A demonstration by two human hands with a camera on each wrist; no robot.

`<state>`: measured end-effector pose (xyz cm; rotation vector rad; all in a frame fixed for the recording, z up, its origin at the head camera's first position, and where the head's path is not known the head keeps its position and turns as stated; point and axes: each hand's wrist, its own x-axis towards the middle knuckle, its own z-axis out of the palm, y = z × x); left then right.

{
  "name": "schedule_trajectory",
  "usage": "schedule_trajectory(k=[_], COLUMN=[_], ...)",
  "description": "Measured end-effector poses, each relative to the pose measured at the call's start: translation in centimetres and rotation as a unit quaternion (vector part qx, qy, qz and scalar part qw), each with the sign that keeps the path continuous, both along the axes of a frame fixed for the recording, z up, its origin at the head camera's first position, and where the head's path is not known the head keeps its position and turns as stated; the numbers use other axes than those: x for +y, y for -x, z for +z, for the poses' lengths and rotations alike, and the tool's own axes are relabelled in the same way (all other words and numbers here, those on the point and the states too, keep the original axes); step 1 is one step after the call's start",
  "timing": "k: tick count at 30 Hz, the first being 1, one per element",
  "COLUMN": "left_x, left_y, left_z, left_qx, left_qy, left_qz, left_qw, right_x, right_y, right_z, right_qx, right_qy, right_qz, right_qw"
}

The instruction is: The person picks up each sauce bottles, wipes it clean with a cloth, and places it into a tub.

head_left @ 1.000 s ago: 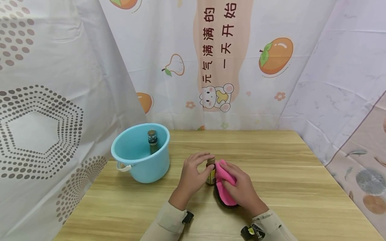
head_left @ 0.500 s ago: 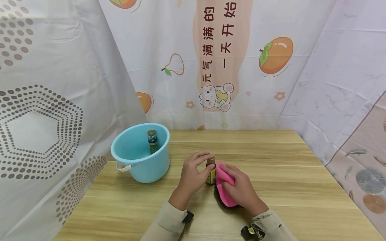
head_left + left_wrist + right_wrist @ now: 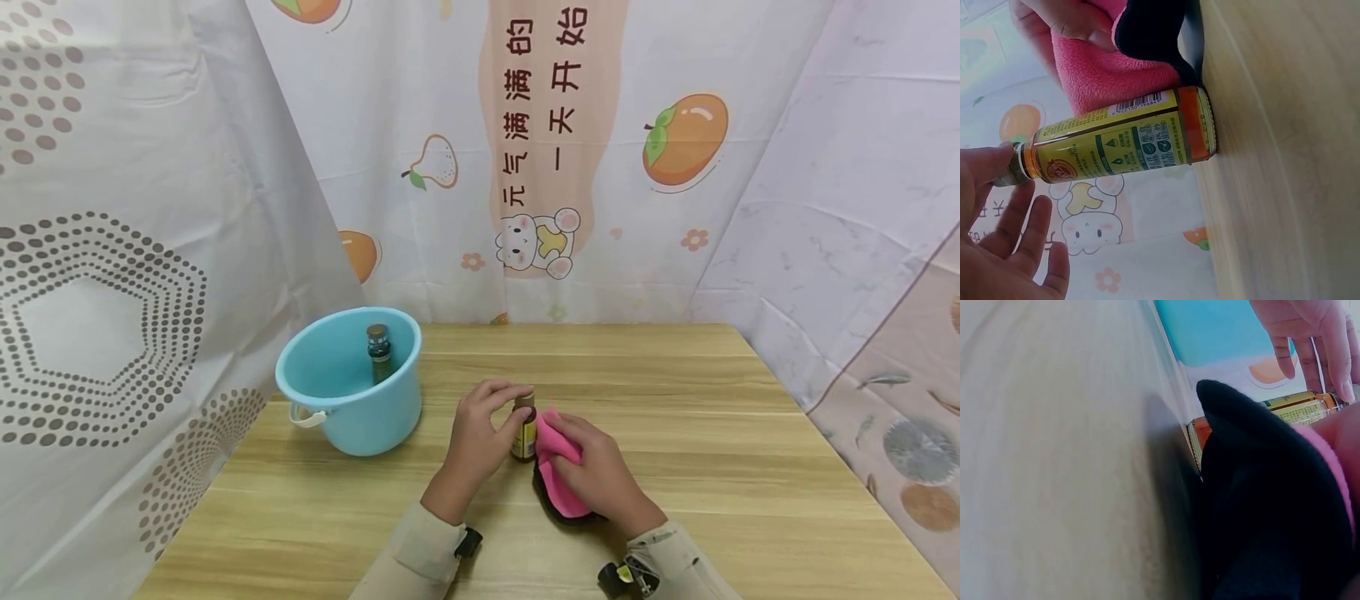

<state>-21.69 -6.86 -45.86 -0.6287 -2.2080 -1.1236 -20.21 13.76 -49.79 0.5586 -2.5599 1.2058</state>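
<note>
A small glass bottle (image 3: 524,437) with a yellow label stands upright on the table, orange showing at its base in the left wrist view. My left hand (image 3: 480,433) pinches its cap (image 3: 1011,169) between thumb and forefinger, while the other fingers stay spread beside it. Just to the right, my right hand (image 3: 596,462) grips a fluffy pink cloth (image 3: 561,490) with a black side. The bunched cloth lies right against the bottle's side, and its lower part reaches down to the tabletop. In the right wrist view the black side (image 3: 1266,487) hides much of the bottle.
A light blue bucket (image 3: 375,425) with a white handle grip stands at the back left. Inside it leans another dark bottle (image 3: 379,354) with a brownish cap. Printed curtains (image 3: 420,242) hang behind and beside the wooden table (image 3: 675,400).
My right hand and the upper part of the cloth have slid slightly down along the bottle, toward me. The left hand and the bottle have stayed almost in place.
</note>
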Motion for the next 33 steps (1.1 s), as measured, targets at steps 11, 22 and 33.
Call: schedule_trajectory(k=[11,22,33], left_x=[-0.12,-0.33,-0.35], left_y=[0.12,0.26,0.20], left_z=[-0.20,-0.15,-0.37], left_qx=[-0.004,-0.008,-0.003], left_qy=[0.002,-0.006,0.005], left_qz=[0.000,-0.037,-0.026], left_qw=[1.0000,0.9993,0.9996], right_x=[0.21,0.05,0.22], right_y=[0.16,0.33,0.17], right_z=[-0.10,-0.02,-0.22], right_qx=[0.069,0.138,0.075], right_qy=[0.035,0.089,0.045], right_qz=[0.019,0.056,0.029], right_qw=[0.997,0.985,0.996])
